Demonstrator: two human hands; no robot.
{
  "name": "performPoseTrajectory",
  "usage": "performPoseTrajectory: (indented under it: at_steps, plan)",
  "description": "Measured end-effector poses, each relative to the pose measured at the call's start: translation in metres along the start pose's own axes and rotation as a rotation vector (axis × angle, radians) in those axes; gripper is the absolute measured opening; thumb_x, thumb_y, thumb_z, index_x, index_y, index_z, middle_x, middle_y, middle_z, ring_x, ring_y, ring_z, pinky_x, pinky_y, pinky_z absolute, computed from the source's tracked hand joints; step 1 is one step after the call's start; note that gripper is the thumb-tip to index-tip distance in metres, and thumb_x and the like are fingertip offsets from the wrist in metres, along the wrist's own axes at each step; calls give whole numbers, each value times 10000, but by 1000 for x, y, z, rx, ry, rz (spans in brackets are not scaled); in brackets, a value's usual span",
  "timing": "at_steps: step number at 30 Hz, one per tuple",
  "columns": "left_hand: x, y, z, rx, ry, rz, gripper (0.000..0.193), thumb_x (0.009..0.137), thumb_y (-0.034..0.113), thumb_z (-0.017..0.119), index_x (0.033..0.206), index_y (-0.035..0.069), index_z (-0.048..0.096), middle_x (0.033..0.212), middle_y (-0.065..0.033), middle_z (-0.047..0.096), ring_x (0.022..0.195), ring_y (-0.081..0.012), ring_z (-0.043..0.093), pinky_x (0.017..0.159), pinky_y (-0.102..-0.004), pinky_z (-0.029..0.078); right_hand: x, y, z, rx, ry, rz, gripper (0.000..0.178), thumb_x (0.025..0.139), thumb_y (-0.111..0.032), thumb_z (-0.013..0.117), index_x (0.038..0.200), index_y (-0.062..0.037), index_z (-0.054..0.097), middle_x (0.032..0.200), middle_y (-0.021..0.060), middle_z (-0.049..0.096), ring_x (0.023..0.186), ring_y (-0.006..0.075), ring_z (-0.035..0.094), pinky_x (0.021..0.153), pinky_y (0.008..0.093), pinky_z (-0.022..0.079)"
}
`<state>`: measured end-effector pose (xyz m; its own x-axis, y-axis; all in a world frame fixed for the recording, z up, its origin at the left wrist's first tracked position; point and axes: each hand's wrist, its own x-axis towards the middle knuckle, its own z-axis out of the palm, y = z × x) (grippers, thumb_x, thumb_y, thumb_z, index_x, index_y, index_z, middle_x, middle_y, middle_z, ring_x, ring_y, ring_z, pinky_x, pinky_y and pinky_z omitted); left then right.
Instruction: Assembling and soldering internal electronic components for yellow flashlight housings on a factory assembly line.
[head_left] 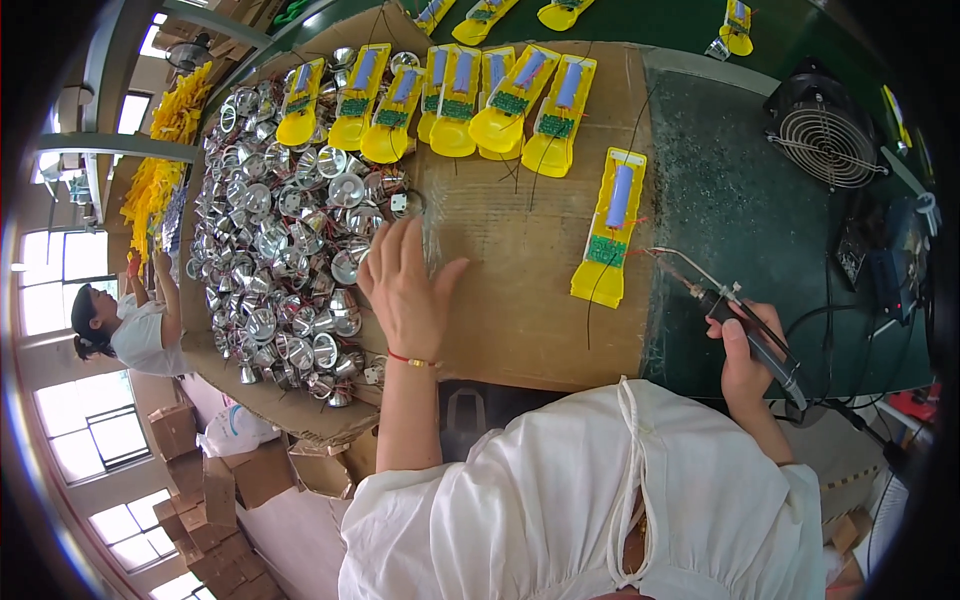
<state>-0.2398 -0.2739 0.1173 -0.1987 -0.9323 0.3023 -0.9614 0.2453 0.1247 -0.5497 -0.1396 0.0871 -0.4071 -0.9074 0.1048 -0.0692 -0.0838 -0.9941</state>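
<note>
My left hand point(404, 288) is open, thumb spread, at the right edge of a big heap of silver reflector cups point(260, 230) with thin wires. Its fingertips reach the nearest cups; whether they touch one I cannot tell. In my right hand point(745, 355) is a soldering iron point(762, 350) with a thin bent metal tube along it, its tip pointing left. Just left of the tip lies a yellow flashlight housing point(598, 280) with a purple battery point(620, 195), a green circuit board point(607, 250) and loose black and red wires.
More yellow housings point(455, 135) with batteries and boards lie in a row along the far side of the cardboard point(520, 260). A black fan point(825, 140) with a wire guard stands at the right, near cables and a blue box point(890, 275). Another person point(145, 325) works at the far left.
</note>
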Motion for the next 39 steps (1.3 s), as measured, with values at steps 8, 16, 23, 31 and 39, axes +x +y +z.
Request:
performPoseTrajectory:
  at_steps: [8,16,23,31,39]
  plan:
    - [-3,-25,-4,157,49,-4,258,671,205,704,898,95,649,1094,-28,549,1154,-257,418,944,-432,282,-1,2,4,12,2,44,212,821,-119,585,930,44,504,844,129,579,680,147,588,610,250,476]
    - [-2,41,5,-621,-112,0,69,727,117,654,732,48,657,744,-82,639,731,-241,580,732,-323,428,5,-4,2,-97,-211,-63,170,811,-96,577,902,29,503,791,133,579,662,149,562,619,259,460]
    - [-8,90,31,-767,-202,43,72,731,95,666,725,30,636,780,-61,576,724,-240,509,659,-333,414,15,-10,18,-162,-207,-190,127,761,-15,594,853,20,514,675,108,587,628,161,551,570,277,449]
    - [-9,96,36,-771,-232,-12,82,734,114,665,716,41,634,768,-53,578,735,-233,519,691,-333,399,14,-10,21,-160,-226,-123,128,767,-25,593,853,32,516,671,109,591,610,157,563,561,274,458]
    - [-8,98,37,-798,-263,-60,85,736,111,661,703,40,627,753,-49,573,719,-222,526,695,-327,388,8,-15,29,-34,-116,107,158,802,-81,592,875,40,520,728,132,597,614,146,579,587,262,486]
